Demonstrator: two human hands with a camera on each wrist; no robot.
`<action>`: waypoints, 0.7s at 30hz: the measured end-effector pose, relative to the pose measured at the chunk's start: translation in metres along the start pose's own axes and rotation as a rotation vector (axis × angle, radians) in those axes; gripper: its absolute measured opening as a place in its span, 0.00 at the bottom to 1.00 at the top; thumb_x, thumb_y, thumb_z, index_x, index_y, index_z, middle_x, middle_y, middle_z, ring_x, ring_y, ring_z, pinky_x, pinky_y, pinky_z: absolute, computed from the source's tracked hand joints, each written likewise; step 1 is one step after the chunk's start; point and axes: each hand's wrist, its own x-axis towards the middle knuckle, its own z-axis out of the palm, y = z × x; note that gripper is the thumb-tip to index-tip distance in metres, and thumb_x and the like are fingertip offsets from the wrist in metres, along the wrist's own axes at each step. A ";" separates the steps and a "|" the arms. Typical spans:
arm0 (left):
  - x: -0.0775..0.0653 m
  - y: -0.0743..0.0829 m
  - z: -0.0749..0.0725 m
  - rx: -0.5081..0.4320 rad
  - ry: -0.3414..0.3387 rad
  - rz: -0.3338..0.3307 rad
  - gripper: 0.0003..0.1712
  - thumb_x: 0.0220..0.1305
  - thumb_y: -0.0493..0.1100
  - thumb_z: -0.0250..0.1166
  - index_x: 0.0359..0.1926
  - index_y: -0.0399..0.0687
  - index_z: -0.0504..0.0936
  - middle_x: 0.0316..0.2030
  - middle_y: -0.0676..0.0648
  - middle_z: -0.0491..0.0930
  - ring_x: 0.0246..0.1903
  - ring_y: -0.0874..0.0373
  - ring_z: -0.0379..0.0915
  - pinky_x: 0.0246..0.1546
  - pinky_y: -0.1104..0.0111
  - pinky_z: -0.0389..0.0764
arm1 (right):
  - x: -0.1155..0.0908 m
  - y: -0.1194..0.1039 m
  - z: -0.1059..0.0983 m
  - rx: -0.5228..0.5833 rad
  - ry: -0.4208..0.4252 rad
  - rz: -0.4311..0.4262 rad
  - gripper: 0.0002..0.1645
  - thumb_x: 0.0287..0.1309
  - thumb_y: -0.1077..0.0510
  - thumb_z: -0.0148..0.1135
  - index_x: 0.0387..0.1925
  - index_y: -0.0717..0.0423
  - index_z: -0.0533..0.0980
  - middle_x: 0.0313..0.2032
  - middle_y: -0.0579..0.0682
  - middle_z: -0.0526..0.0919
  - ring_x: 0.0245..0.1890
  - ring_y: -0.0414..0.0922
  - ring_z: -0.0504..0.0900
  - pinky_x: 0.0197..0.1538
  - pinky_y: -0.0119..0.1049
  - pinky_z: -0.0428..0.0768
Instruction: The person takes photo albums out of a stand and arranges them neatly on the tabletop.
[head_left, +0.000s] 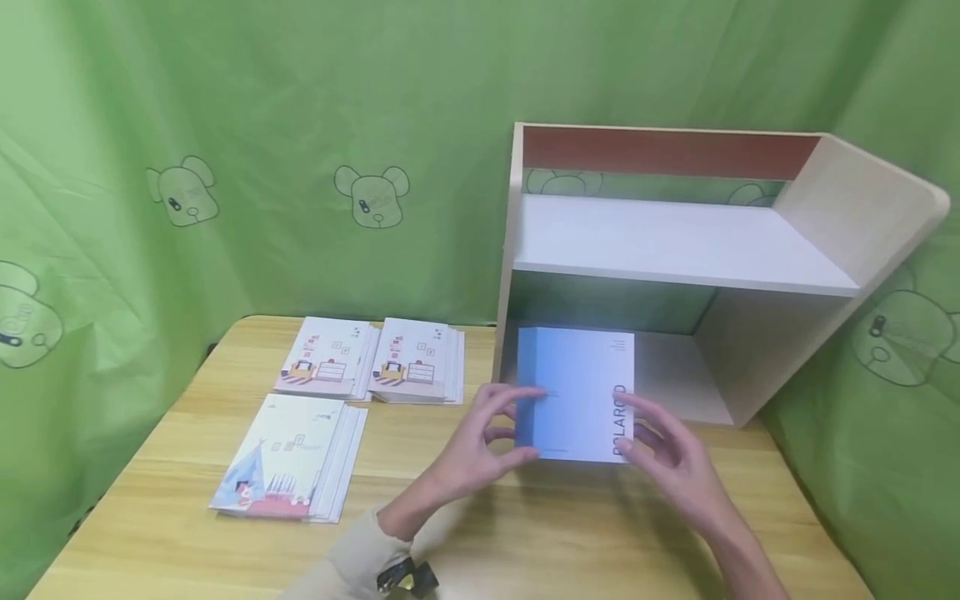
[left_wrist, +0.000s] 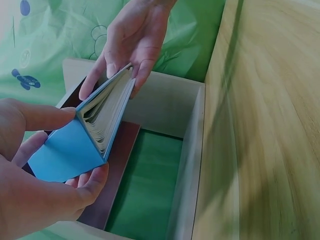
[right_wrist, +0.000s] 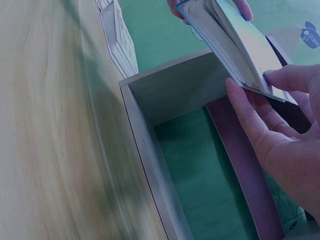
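A blue album (head_left: 577, 392) lettered "POLAROID" is held up in front of the shelf's lower compartment. My left hand (head_left: 480, 437) grips its left side, thumb and fingers round the darker blue spine (left_wrist: 67, 152). On the opposite side my right hand (head_left: 675, 462) holds the cover edge between thumb and fingers. In the left wrist view the album's pages (left_wrist: 107, 112) fan apart between the covers. The right wrist view shows my right hand (right_wrist: 285, 120) with its thumb on one cover and fingers on the other.
A wooden shelf unit (head_left: 795, 350) with a white middle board (head_left: 675, 237) stands at the back right of the wooden table (head_left: 420, 500). Three stacks of booklets lie at left: a front stack (head_left: 285, 458), a back-left stack (head_left: 326, 358) and another stack (head_left: 416, 358). Green curtain (head_left: 300, 100) surrounds the table.
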 end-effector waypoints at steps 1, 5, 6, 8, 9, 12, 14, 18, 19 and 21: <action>-0.001 0.000 -0.001 0.004 0.000 0.001 0.42 0.57 0.31 0.75 0.70 0.58 0.73 0.62 0.44 0.63 0.55 0.49 0.65 0.57 0.62 0.82 | 0.000 -0.001 0.001 0.000 -0.003 -0.001 0.34 0.68 0.69 0.61 0.73 0.58 0.66 0.74 0.50 0.66 0.64 0.33 0.73 0.61 0.28 0.77; -0.004 0.001 -0.007 0.017 0.001 0.003 0.42 0.56 0.31 0.75 0.70 0.59 0.73 0.63 0.45 0.64 0.55 0.49 0.65 0.58 0.61 0.82 | 0.003 -0.003 0.005 -0.001 -0.003 -0.008 0.34 0.68 0.69 0.62 0.73 0.57 0.67 0.74 0.51 0.66 0.64 0.34 0.74 0.60 0.29 0.78; -0.004 0.001 -0.009 0.017 0.002 0.002 0.42 0.56 0.31 0.75 0.70 0.59 0.73 0.63 0.45 0.64 0.56 0.48 0.65 0.58 0.61 0.82 | 0.004 -0.003 0.007 0.004 -0.003 -0.014 0.34 0.68 0.69 0.62 0.73 0.57 0.67 0.74 0.52 0.66 0.65 0.35 0.74 0.60 0.30 0.78; -0.006 0.000 -0.012 0.014 0.006 0.006 0.42 0.56 0.31 0.75 0.70 0.58 0.73 0.63 0.44 0.64 0.55 0.48 0.66 0.58 0.61 0.82 | 0.006 -0.004 0.010 0.015 -0.007 -0.021 0.34 0.67 0.69 0.62 0.72 0.57 0.68 0.74 0.53 0.66 0.65 0.36 0.74 0.60 0.31 0.79; -0.006 0.000 -0.014 0.010 0.010 0.009 0.42 0.56 0.30 0.75 0.70 0.57 0.74 0.63 0.44 0.64 0.55 0.47 0.66 0.58 0.60 0.82 | 0.007 -0.004 0.011 0.023 -0.009 -0.022 0.34 0.67 0.69 0.62 0.72 0.57 0.68 0.74 0.54 0.66 0.65 0.36 0.74 0.59 0.32 0.80; -0.008 -0.001 -0.019 -0.005 0.017 0.020 0.42 0.55 0.28 0.74 0.70 0.55 0.74 0.63 0.43 0.64 0.55 0.44 0.67 0.58 0.59 0.82 | 0.009 -0.004 0.015 0.038 -0.019 -0.034 0.34 0.67 0.70 0.63 0.72 0.58 0.68 0.73 0.55 0.67 0.65 0.38 0.75 0.59 0.34 0.81; -0.009 -0.001 -0.021 -0.017 0.019 0.027 0.43 0.54 0.26 0.74 0.70 0.53 0.74 0.63 0.42 0.64 0.55 0.43 0.67 0.58 0.58 0.82 | 0.011 -0.004 0.017 0.041 -0.023 -0.035 0.34 0.66 0.69 0.63 0.72 0.57 0.68 0.73 0.54 0.67 0.65 0.38 0.75 0.58 0.35 0.81; -0.011 0.000 -0.025 -0.030 0.019 0.018 0.42 0.54 0.26 0.74 0.70 0.53 0.74 0.62 0.42 0.64 0.54 0.42 0.67 0.58 0.57 0.83 | 0.012 -0.004 0.020 0.043 -0.029 -0.039 0.34 0.66 0.69 0.64 0.71 0.57 0.69 0.73 0.54 0.67 0.65 0.39 0.75 0.58 0.36 0.81; -0.012 0.000 -0.026 -0.030 0.020 0.014 0.42 0.54 0.27 0.74 0.70 0.53 0.74 0.62 0.42 0.64 0.54 0.42 0.67 0.57 0.56 0.83 | 0.013 -0.004 0.021 0.041 -0.030 -0.038 0.34 0.66 0.69 0.64 0.71 0.57 0.69 0.73 0.55 0.67 0.65 0.39 0.75 0.58 0.36 0.81; -0.013 0.000 -0.027 -0.026 0.022 0.005 0.42 0.55 0.27 0.74 0.70 0.53 0.74 0.62 0.42 0.64 0.54 0.42 0.68 0.57 0.56 0.83 | 0.013 -0.005 0.022 0.040 -0.033 -0.037 0.33 0.66 0.69 0.64 0.71 0.56 0.69 0.73 0.55 0.66 0.65 0.39 0.74 0.58 0.36 0.82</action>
